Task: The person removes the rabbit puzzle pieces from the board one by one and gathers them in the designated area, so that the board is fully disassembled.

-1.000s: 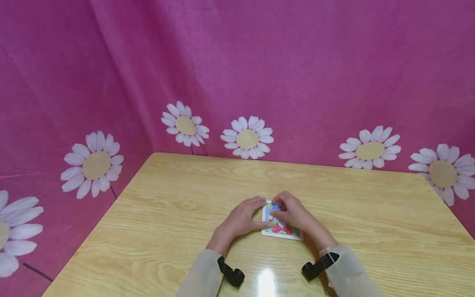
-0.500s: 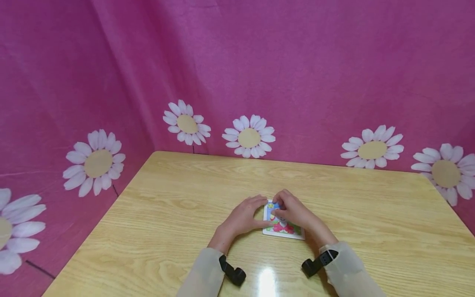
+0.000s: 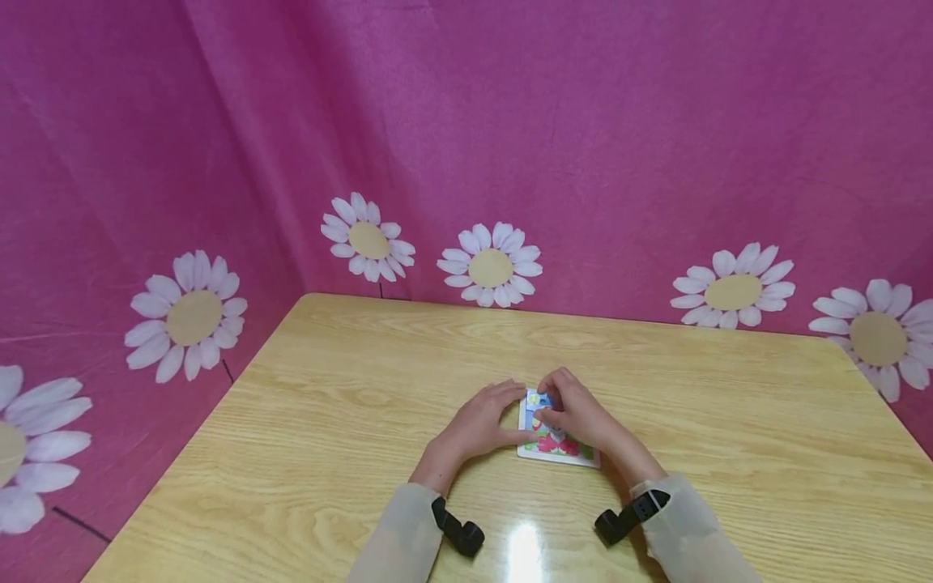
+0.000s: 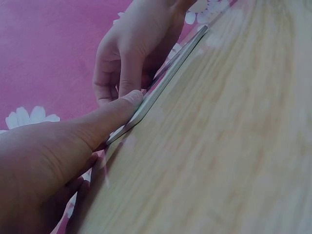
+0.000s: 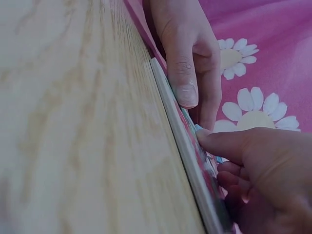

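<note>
The fingers (image 3: 506,393) of the person's left hand (image 3: 470,426) are set wide from its thumb in a broad curve, their tips at the far left corner of a thin, flat, white-edged board (image 3: 557,448) with a bright printed picture, the thumb resting on its left side (the left wrist view shows the thumb over the edge). The board lies on the pale wood-grain table (image 3: 350,372), between both hands. At its far left corner is a small light-blue piece (image 3: 537,401) with a yellow patch, pinched narrowly by the right hand (image 3: 581,414). Farther right, a black strapped device (image 3: 627,518) sits at the cuff of a pale beige sleeve (image 3: 692,530); behind the table hangs magenta cloth (image 3: 619,146) printed with white daisies (image 3: 732,291).
</note>
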Demonstrator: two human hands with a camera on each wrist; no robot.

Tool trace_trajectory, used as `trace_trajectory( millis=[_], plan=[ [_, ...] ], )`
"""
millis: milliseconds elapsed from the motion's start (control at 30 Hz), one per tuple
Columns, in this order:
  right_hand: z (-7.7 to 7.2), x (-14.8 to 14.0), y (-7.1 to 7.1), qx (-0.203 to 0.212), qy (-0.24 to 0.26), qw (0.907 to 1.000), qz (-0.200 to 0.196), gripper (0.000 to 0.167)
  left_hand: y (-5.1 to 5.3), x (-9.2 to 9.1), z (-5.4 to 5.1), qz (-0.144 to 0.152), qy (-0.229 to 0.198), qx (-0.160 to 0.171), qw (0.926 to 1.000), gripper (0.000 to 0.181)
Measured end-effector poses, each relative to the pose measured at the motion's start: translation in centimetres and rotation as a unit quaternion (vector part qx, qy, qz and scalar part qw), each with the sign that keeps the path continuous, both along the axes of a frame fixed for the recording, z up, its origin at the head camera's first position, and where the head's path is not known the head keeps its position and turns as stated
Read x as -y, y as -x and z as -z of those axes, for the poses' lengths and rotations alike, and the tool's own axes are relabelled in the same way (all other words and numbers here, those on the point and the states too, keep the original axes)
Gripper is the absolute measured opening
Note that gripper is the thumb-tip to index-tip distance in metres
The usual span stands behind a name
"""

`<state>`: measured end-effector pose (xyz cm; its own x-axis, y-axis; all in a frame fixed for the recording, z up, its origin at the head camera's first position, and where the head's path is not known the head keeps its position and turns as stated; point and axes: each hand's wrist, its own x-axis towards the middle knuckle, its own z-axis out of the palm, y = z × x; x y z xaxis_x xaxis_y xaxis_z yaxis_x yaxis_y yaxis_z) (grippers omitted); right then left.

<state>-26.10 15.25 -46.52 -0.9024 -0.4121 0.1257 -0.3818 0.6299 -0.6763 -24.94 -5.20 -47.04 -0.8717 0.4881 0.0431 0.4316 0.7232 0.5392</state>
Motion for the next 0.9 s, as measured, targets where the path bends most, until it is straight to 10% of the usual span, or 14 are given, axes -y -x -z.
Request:
trace_trajectory(
  millis=[600,900],
  plan=[
    [0.16,-0.08,-0.9,-0.153,0.031,0.9878,0.001,0.017,0.18,-0.14,-0.4,0.004,-0.001,-0.003,1.0,0.075],
    [0.4,-0.19,-1.04,-0.12,0.057,0.9906,0.034,0.015,0.02,-0.08,-0.18,0.007,0.0,0.001,1.0,0.074]
  ],
)
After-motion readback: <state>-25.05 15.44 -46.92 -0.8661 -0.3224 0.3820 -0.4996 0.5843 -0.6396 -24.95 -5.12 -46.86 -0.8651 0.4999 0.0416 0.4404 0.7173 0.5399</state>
